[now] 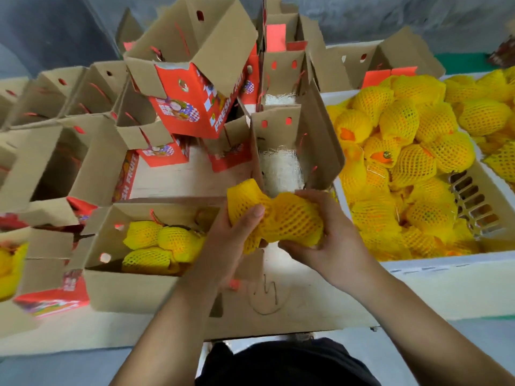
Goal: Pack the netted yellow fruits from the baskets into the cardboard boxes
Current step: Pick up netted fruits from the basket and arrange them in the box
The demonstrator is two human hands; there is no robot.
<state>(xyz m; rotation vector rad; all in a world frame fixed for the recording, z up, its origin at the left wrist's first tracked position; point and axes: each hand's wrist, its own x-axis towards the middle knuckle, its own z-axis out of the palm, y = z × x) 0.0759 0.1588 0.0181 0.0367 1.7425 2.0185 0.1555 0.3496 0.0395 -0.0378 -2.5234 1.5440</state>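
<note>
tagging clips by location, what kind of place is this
Probably a fruit packing station: many open cardboard boxes printed "FRESH FRUIT", a white basket heaped with netted yellow fruits, and one part-filled box.

A fruit-packing room: a worktop (306, 310) crowded with open cardboard boxes (192, 59) printed "FRESH FRUIT", beside white baskets (418, 274) heaped with netted yellow fruits (412, 165). One box (111, 285) already holds several; another has shredded padding (278, 171).
</note>
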